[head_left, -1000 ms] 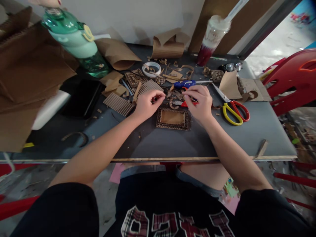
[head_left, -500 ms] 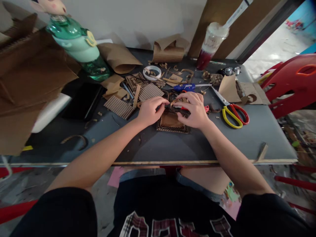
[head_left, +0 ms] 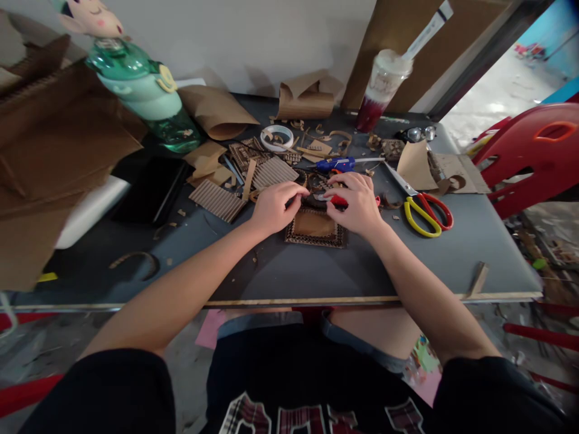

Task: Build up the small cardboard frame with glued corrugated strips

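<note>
Grey tabletop bears a brown rectangular corrugated-cardboard frame. Left hand: fingertips pinched at frame's far left, contents unclear. Right hand: far right corner, curled; grip cannot be determined.

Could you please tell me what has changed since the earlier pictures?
The left hand and right hand have come closer together and down toward the cardboard frame, the right now partly covering it. Any change in grip is unclear. The scissors and blue glue gun stayed put.
</note>
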### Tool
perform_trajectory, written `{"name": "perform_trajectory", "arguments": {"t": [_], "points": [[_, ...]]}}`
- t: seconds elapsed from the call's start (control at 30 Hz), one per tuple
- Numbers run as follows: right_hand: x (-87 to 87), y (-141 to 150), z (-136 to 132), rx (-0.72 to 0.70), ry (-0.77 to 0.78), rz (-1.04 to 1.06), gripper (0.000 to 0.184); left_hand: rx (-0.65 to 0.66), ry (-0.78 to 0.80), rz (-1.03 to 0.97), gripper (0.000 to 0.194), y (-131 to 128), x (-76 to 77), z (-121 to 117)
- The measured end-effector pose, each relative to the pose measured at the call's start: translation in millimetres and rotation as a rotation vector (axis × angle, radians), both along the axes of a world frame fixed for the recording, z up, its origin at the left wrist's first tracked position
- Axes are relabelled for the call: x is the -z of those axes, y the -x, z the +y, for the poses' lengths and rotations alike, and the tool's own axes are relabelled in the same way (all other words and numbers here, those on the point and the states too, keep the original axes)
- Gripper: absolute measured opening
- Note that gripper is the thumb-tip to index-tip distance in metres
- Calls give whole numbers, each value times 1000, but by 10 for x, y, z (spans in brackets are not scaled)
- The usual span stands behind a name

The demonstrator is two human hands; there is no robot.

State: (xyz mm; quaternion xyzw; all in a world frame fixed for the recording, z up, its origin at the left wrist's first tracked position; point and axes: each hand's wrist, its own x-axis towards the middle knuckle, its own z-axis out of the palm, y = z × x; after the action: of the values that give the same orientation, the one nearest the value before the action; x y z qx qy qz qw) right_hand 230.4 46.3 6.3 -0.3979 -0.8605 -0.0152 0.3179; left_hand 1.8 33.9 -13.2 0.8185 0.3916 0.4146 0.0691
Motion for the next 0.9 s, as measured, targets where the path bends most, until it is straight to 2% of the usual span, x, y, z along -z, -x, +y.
{"name": "perform_trajectory", "arguments": {"t": [0.13,0.23,0.37,0.67,0.9], "points": [[10,-6,11,-77,58,-44,19,17,2,79,30,7,21,23],[15,3,8,-128,37,-43,21,38,51,174,29,11,63,59],[7,5,8,-103,35,-16,23,75,126,134,25,18,103,102],[-17,-28,16,-10,51,-52,19,23,183,135,26,38,56,87],[-2,4,-10,-63,84,-71,15,15,179,142,21,47,49,88]]}}
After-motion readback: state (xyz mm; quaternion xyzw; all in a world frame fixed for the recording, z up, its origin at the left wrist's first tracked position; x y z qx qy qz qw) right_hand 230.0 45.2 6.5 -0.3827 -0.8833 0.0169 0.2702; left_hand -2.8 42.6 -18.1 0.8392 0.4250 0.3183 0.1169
